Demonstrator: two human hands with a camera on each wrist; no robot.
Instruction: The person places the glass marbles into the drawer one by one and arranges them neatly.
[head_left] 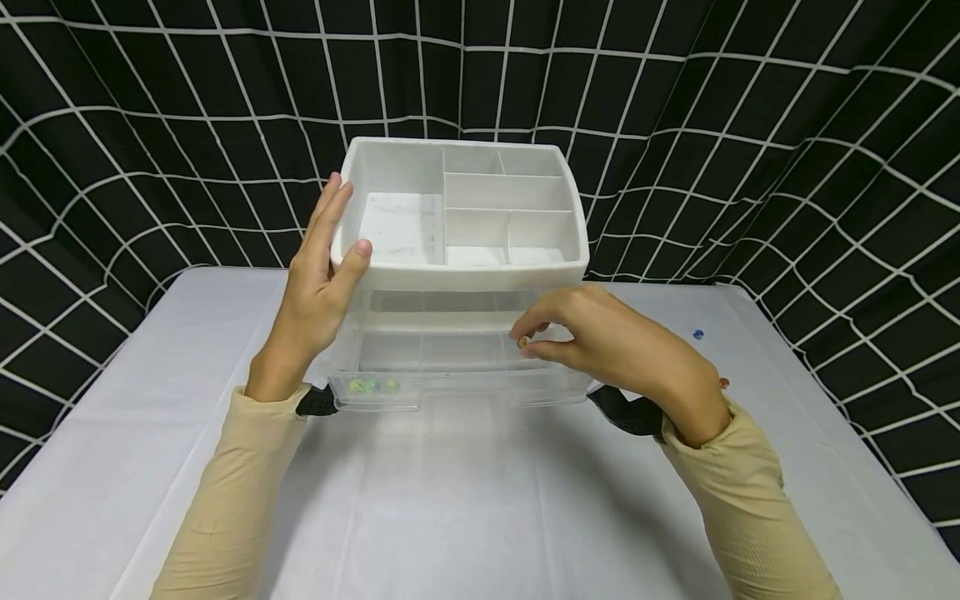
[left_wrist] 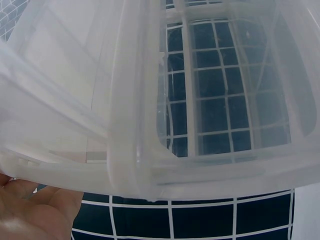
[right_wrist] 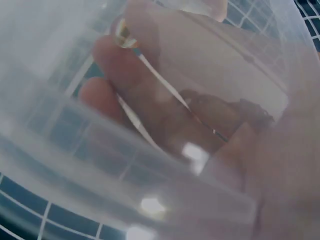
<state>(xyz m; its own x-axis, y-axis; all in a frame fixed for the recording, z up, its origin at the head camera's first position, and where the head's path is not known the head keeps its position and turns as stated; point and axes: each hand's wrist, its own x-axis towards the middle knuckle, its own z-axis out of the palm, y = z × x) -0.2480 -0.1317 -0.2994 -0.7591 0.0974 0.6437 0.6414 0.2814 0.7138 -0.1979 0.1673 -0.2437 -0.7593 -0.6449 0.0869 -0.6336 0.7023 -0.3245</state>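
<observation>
A white organizer (head_left: 390, 277) with a divided top tray stands on the table. Its clear drawer (head_left: 465, 390) is pulled out at the front, and a few yellowish and green marbles (head_left: 372, 386) lie in the drawer's left front corner. My left hand (head_left: 311, 283) rests along the organizer's left side, fingers fairly straight and thumb over the front rim. Between thumb and fingertips, my right hand (head_left: 611, 337) pinches a small amber marble (head_left: 523, 342) over the right part of the drawer. The right wrist view shows that marble (right_wrist: 125, 36) at the fingertips through clear plastic.
On the white-covered table (head_left: 450, 517), a blue marble (head_left: 698, 334) lies to the right of the organizer. A red-orange marble (head_left: 723, 382) sits just beyond my right forearm. Black cloth with a white grid (head_left: 480, 75) surrounds the back and sides.
</observation>
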